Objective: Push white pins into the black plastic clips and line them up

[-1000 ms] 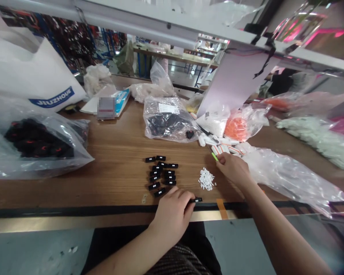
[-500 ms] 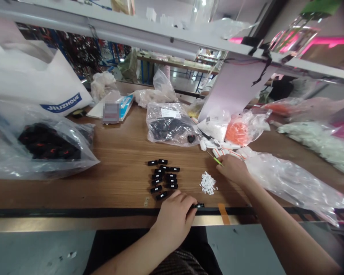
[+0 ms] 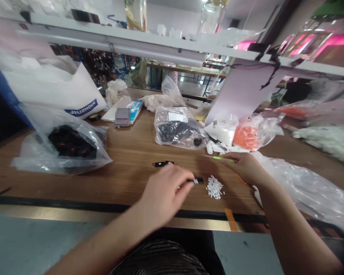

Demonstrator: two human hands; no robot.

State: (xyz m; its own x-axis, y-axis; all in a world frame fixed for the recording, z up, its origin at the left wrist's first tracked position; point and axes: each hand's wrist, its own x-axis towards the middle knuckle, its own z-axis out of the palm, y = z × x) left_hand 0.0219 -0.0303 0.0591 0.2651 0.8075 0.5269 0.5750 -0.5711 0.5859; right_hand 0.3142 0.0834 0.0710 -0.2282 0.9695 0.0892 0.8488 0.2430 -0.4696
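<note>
My left hand (image 3: 166,185) is over the table, thumb and fingers pinched on a small black block (image 3: 199,180) with a pale mark. Behind it show a couple of similar black blocks (image 3: 159,164); my hand covers the spot where others lay. To the right, my right hand (image 3: 242,165) grips a needle-like tool (image 3: 218,157) with a bright green handle, its thin metal tip pointing left. A heap of tiny white pieces (image 3: 215,187) lies on the table between the hands.
Clear bags of black parts stand at left (image 3: 74,143) and centre (image 3: 174,128). A bag with orange contents (image 3: 245,137) sits back right, a long plastic bag (image 3: 301,183) beyond my right forearm. A white shelf (image 3: 160,41) crosses above the table (image 3: 126,152).
My left hand has lifted a black block off the table's front edge and moved away from me. My right hand has raised the green-handled tool, its tip swung left. The view has shifted.
</note>
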